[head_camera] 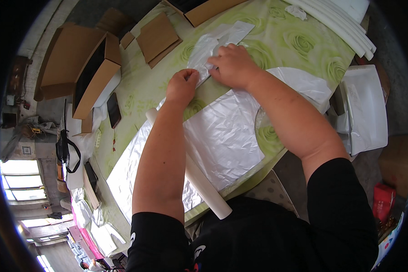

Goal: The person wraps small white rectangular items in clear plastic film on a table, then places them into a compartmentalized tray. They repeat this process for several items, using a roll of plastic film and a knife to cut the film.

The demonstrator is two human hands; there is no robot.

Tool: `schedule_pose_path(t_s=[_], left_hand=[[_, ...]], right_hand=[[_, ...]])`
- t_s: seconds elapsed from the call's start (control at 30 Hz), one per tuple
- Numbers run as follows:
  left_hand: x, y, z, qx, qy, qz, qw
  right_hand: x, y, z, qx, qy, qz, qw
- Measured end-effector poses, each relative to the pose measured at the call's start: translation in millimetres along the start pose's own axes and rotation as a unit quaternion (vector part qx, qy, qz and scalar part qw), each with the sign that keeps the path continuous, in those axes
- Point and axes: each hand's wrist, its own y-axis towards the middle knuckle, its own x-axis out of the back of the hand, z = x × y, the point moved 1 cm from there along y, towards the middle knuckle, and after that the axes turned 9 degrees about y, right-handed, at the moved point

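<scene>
My left hand pinches the near edge of a translucent plastic bag between thumb and fingers. My right hand lies over the same bag, its fingers bent and thumb near the edge; whether it grips the plastic I cannot tell. The bag is flat on a table with a green rose-patterned cover. Nearer to me, a large wrinkled white plastic sheet is spread under my forearms. A pale tube lies across it, partly hidden beneath my left forearm.
Flat brown cardboard pieces and an open cardboard box are at the left, with a dark phone near the box. White foam tubes lie at the upper right. A white plastic bin stands beside the table's right edge.
</scene>
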Motion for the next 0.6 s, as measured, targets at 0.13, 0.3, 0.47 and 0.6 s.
schedule_pose_path(t_s=[0.13,0.3,0.47,0.6], left_hand=[[0.3,-2.3,-1.9,-0.003,-0.003,-0.002,1.0],[0.8,-6.5,-6.7,0.004,-0.001,0.003,1.0],[2.4,-4.1,-8.1,0.026,-0.018,0.024,0.999],[1.7,-1.0,-8.1,0.035,-0.013,0.029,0.999]], right_hand=[[4.2,2.4,-13.7,-0.143,-0.052,-0.077,0.985],[10.6,1.1,-19.1,-0.153,-0.03,-0.069,0.985],[12.7,1.8,-17.7,-0.141,-0.013,-0.052,0.989],[12.5,2.1,-18.4,-0.134,-0.009,-0.052,0.99]])
